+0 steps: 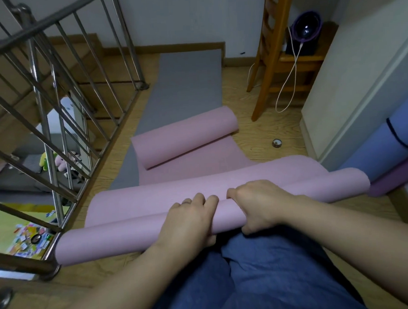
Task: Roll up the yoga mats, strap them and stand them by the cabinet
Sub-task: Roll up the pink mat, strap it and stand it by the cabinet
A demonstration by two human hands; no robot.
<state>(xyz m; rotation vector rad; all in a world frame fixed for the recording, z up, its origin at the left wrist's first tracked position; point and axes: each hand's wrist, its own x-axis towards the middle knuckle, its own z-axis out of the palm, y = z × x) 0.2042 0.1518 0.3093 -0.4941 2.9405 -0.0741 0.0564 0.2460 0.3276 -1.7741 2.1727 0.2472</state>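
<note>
Knees in blue jeans [263, 269] at the bottom of the view, on a wood floor [268, 132]. Both hands sit side by side mid-roll on the pink mat [167, 196]. Left hand [189, 216] grip: fingers curled over the top of the near roll. Right hand [257, 203] grip: clamped round the same roll, thumb underneath. The pink mat lies across the floor straight ahead, curled at both ends: the near roll is under the hands and a second, looser roll is at the far end. Tight fit: the near roll's left end is up against the foot of the metal stair railing [53, 91], and its right end is just beside a purple rolled mat [393, 180]. A blue rolled mat [387, 149] with a dark band round it sits over the purple one, both against the white cabinet [359, 63]; can't tell if they stand or lean. A small round metal thing [277, 143] is on the floor near the cabinet. A grey mat [187, 89] lies flat under the pink one, running to the far wall. Far right: a wooden chair [271, 56] holding a purple round device [307, 28], with its cable [289, 83] hanging to the floor. Count: 4 mats (1 pink, 1 grey, 1 blue, 1 purple), 2 of them fully rolled.
</note>
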